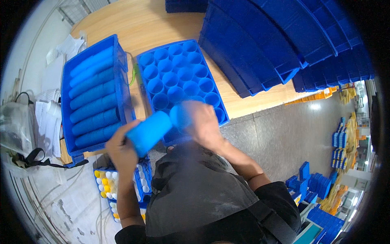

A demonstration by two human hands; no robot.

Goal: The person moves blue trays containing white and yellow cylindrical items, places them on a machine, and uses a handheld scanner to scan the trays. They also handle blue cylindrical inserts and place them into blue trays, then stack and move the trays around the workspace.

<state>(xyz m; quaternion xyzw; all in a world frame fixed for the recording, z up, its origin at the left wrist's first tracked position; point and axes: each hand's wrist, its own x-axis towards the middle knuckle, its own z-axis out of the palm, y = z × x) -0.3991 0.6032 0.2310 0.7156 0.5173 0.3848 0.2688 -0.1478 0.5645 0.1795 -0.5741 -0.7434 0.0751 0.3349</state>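
My left hand (pixel 122 146) is wrapped round the near end of a blue plastic cup (pixel 149 131), or a short stack of them, tilted up to the right. Right beside its far end is another blue cup (pixel 180 117), with my right hand (pixel 203 124) closed on it, both smeared by motion. Both hands are over the near edge of a blue crate (pixel 225 118), where rows of open round blue cups (pixel 171 79) stand upright. The front row is partly hidden by my hands.
To the left, a blue crate (pixel 125 87) holds blue cup stacks lying sideways. Large stacked blue crates (pixel 252 44) rise at the right of the wooden table (pixel 140 18). Below left are crates with white and yellow cylinders (pixel 106 183). Papers (pixel 44 118) lie at far left.
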